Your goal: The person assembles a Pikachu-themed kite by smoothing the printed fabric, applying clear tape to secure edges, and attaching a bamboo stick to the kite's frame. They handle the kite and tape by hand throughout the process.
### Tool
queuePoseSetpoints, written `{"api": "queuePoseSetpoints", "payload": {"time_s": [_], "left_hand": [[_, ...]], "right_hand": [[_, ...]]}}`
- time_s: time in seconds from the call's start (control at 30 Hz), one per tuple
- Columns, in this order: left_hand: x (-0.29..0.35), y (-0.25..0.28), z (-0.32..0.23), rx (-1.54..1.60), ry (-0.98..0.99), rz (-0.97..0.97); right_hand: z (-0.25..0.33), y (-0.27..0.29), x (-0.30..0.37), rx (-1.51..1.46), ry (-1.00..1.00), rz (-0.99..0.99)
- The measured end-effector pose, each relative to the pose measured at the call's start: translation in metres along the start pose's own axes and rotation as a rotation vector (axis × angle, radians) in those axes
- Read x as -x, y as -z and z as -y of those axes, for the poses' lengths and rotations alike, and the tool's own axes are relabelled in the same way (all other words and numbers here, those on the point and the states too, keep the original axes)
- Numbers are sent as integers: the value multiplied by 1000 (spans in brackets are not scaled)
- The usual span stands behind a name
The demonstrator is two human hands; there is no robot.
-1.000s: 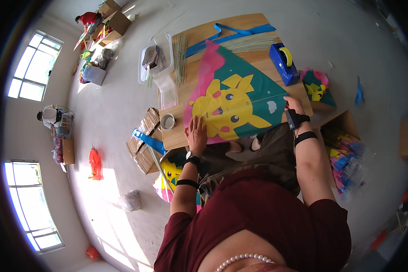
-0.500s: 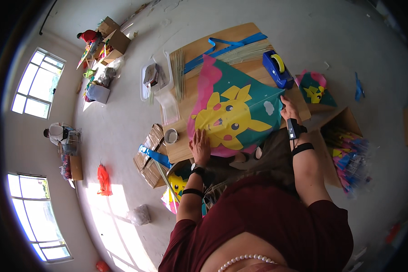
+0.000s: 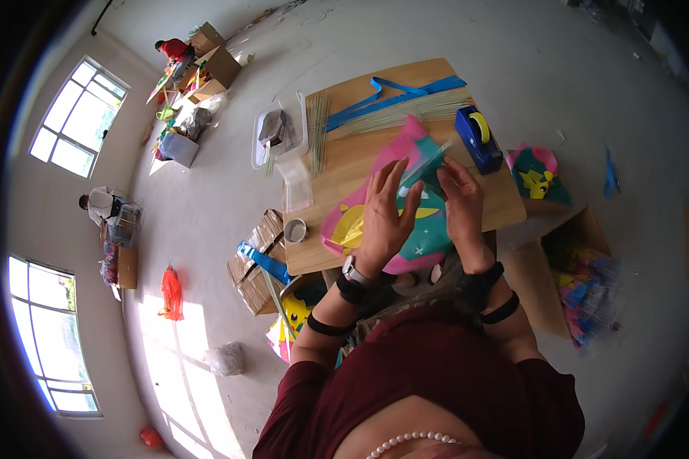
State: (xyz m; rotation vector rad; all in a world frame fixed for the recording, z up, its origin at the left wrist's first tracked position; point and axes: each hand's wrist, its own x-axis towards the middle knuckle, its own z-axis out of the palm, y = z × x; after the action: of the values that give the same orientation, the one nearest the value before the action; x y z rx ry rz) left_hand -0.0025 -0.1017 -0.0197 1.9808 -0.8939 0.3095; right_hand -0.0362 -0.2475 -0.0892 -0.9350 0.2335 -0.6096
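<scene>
A thin printed kite sheet (image 3: pixel 427 233), pink and teal with a yellow cartoon figure, lies bunched and partly folded at the near side of the wooden table. My left hand (image 3: pixel 387 223) is over its middle, thumb and fingers apart. Beside it my right hand (image 3: pixel 465 208) pinches a gathered, raised teal edge of the sheet. Both hands hide part of the print. Just past my right hand stands a blue tape dispenser (image 3: pixel 481 153) with a yellow roll.
Thin sticks (image 3: pixel 318 138) and blue strips (image 3: pixel 344 118) lie across the far table. A clear tub (image 3: pixel 256 145) and a tape roll (image 3: pixel 295 230) are at left. Right of the table stands a carton (image 3: pixel 540 287) of colourful packets. Two people work at far left.
The sheet was spread wide and is now turned and folded over. My left hand rose from its near edge, and my right hand moved in from the right corner toward it.
</scene>
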Motion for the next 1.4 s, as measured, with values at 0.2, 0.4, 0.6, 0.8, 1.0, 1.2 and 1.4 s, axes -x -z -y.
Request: {"api": "queuePoseSetpoints", "payload": {"time_s": [0.2, 0.4, 0.6, 0.8, 1.0, 1.2, 1.4], "left_hand": [[-12, -3, -20, 43, 20, -90], [-18, 25, -40, 140, 63, -216], [-18, 38, -22, 262, 75, -343], [-17, 52, -6, 549, 278, -280], [-21, 57, 2, 729, 354, -228], [-22, 53, 19, 795, 390, -180], [-22, 52, 23, 846, 361, -149]], "right_hand": [[6, -39, 30, 318, 248, 132], [44, -62, 37, 244, 300, 442], [69, -83, 43, 193, 180, 547], [92, -85, 30, 639, 424, 551], [107, -102, -10, 884, 673, 498], [87, -100, -35, 712, 240, 586], [75, -96, -42, 636, 240, 599]]}}
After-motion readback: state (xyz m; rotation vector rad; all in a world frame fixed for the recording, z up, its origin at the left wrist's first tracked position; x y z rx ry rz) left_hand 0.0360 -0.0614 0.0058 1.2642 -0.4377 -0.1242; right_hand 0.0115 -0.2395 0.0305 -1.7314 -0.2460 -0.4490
